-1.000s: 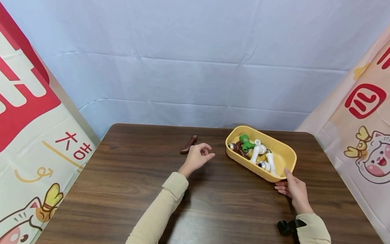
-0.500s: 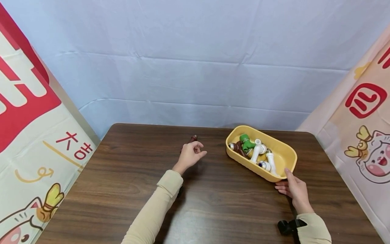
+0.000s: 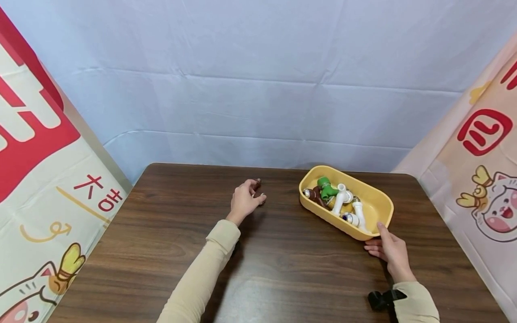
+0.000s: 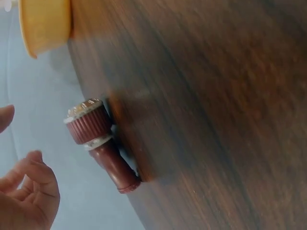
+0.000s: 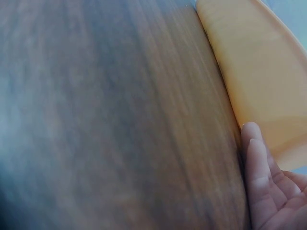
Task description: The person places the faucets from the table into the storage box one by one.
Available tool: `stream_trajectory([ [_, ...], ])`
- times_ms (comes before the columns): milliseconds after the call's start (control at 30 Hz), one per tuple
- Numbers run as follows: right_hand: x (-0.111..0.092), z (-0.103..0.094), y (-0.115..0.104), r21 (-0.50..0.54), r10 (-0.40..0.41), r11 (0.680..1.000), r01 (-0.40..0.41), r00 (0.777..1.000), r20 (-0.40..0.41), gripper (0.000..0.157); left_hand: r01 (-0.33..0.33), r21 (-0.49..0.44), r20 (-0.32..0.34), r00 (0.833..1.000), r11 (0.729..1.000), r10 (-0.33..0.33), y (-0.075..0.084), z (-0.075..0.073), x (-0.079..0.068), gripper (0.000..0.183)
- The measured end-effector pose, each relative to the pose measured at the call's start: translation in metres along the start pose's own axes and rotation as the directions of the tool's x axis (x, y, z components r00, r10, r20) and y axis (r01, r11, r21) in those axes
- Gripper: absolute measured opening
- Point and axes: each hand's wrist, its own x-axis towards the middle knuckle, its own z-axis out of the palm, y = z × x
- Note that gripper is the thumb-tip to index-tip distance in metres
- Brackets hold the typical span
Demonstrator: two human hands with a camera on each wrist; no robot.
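Note:
A red-brown plastic pipe fitting (image 4: 114,165) with a ribbed collar lies on the wooden table, partly hidden behind my left hand (image 3: 243,200) in the head view. That hand is over the fitting, thumb and fingers spread apart. In the left wrist view a gap shows between the fingers (image 4: 41,179) and the fitting. At the right, my right hand (image 3: 391,253) holds the near corner of a yellow basket (image 3: 369,190), thumb at the rim and fingers against the outer wall. The thumb is hidden in the right wrist view.
Inside the basket lie a green fitting (image 3: 328,190), white fittings (image 3: 341,197) and a brown one (image 3: 317,196). The table (image 3: 161,251) ends at a pale blue cloth backdrop (image 3: 242,89). Printed banners hang on both sides.
My left hand has moved left and slightly forward to the brown fitting, its thumb and fingers spreading wider. The right hand and the basket have stayed in place.

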Motion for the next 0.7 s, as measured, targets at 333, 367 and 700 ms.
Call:
stream_trajectory([
  [333, 0.001, -0.001, 0.0, 0.002, 0.0, 1.0, 0.0, 1.0, 0.004, 0.079, 0.122, 0.063, 0.023, 0.992, 0.991, -0.123, -0.01, 0.001, 0.01, 0.063],
  [367, 0.001, -0.001, 0.0, 0.002, 0.0, 1.0, 0.0, 1.0, 0.005, 0.079, 0.13, 0.071, 0.025, 0.991, 0.989, -0.132, -0.011, 0.001, 0.011, 0.064],
  [700, 0.001, -0.001, 0.0, 0.01, -0.005, 1.0, 0.005, 1.0, 0.012, 0.078, 0.196, 0.14, 0.072, 0.976, 0.971, -0.207, -0.014, 0.002, 0.019, 0.075],
])
